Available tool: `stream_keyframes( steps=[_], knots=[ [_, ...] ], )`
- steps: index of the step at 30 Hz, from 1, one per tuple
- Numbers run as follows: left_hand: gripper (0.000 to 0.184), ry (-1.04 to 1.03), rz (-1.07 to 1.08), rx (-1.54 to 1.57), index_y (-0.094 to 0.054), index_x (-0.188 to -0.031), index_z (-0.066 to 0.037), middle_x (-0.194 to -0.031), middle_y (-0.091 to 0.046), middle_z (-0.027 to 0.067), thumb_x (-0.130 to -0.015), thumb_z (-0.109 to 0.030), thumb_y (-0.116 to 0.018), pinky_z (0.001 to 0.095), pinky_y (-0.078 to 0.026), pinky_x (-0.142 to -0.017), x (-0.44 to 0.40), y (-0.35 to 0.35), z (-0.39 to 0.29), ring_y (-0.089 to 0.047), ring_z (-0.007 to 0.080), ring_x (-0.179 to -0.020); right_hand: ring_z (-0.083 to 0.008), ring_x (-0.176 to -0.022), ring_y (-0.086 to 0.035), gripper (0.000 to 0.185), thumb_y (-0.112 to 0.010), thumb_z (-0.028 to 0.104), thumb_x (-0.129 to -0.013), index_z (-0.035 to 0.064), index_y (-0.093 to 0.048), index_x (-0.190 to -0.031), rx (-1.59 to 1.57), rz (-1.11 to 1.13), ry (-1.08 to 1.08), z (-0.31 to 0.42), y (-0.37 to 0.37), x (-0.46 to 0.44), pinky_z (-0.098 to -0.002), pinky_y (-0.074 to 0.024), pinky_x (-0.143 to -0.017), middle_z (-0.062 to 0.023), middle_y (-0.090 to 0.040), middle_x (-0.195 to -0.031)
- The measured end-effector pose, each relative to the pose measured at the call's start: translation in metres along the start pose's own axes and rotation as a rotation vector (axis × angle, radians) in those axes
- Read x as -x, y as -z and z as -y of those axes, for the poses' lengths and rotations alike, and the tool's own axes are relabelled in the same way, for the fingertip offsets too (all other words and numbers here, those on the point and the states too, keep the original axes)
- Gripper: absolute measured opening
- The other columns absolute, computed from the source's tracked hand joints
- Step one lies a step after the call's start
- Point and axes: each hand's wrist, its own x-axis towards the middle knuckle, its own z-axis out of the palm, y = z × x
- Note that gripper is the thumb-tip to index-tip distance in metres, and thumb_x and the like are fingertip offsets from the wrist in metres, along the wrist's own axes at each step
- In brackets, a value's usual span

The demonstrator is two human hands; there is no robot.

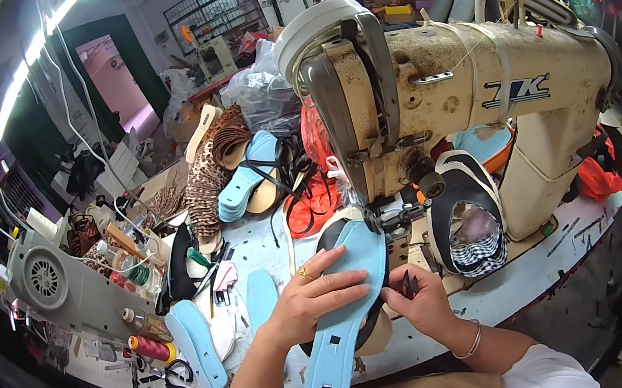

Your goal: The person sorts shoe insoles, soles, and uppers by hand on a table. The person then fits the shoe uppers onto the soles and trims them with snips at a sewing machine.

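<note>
My left hand (pixel 314 299) lies across a light-blue insole (pixel 342 328), its fingers stretched over the top and its thumb hidden. Two small dark square marks show toward the insole's heel end, which points at me. Black fabric with a pale lining (pixel 372 336) sits under the insole, partly covered. My right hand (pixel 423 303) pinches the black edge beside the insole. A small dark pointed item, too unclear to name, shows between its curled fingers. The insole's toe end is close to the needle area of a sewing machine (pixel 393 217).
A black shoe upper with striped lining (pixel 476 236) stands right of the needle area. More blue insoles (pixel 197 349), scissors (pixel 178 382) and a red thread spool (pixel 152 348) lie left. Leopard-print pieces (pixel 212 182) and stacked insoles (pixel 250 175) are behind. The machine's arm (pixel 463 70) overhangs.
</note>
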Motion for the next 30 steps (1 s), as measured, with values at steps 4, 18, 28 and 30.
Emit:
stream_keyframes(
  steps=[4, 18, 28, 30],
  knots=[
    [0.039, -0.006, -0.021, 0.044, -0.067, -0.107, -0.014, -0.116, -0.061, 0.0041, -0.068, -0.018, -0.070, 0.0465, -0.035, -0.101, 0.001, -0.006, -0.001, -0.044, 0.0335, -0.123, 0.0010, -0.056, -0.044, 0.009, -0.064, 0.005, -0.082, 0.0035, -0.055, -0.081, 0.032, 0.009, 0.035, 0.001, -0.001, 0.000, -0.0164, -0.0368, -0.047, 0.0058, -0.050, -0.066],
    [0.043, 0.008, -0.013, 0.061, -0.065, -0.109, -0.014, -0.119, -0.059, 0.0050, -0.067, -0.018, -0.071, 0.0490, -0.033, -0.102, 0.002, -0.011, 0.001, -0.042, 0.0357, -0.125, 0.0009, -0.057, -0.044, 0.008, -0.065, 0.006, -0.082, 0.0038, -0.057, -0.081, 0.073, -0.001, 0.058, 0.001, 0.001, -0.002, -0.0169, -0.0361, -0.048, 0.0069, -0.051, -0.066],
    [0.059, -0.060, 0.058, -0.033, -0.063, -0.114, -0.021, -0.126, -0.054, -0.0036, -0.057, -0.014, -0.073, 0.0517, -0.034, -0.102, 0.003, -0.011, 0.001, -0.038, 0.0358, -0.127, -0.0003, -0.062, -0.050, 0.011, -0.063, 0.004, -0.081, 0.0009, -0.062, -0.091, -0.045, 0.010, -0.034, -0.004, 0.005, 0.002, -0.0161, -0.0411, -0.054, 0.0029, -0.060, -0.074],
    [0.058, -0.050, 0.068, -0.021, -0.063, -0.114, -0.021, -0.126, -0.055, -0.0034, -0.058, -0.015, -0.073, 0.0527, -0.032, -0.103, 0.002, -0.011, 0.000, -0.038, 0.0357, -0.127, -0.0005, -0.062, -0.050, 0.011, -0.063, 0.004, -0.081, 0.0005, -0.063, -0.091, -0.046, 0.016, -0.033, -0.004, 0.005, 0.002, -0.0162, -0.0413, -0.054, 0.0026, -0.060, -0.074]
  ],
)
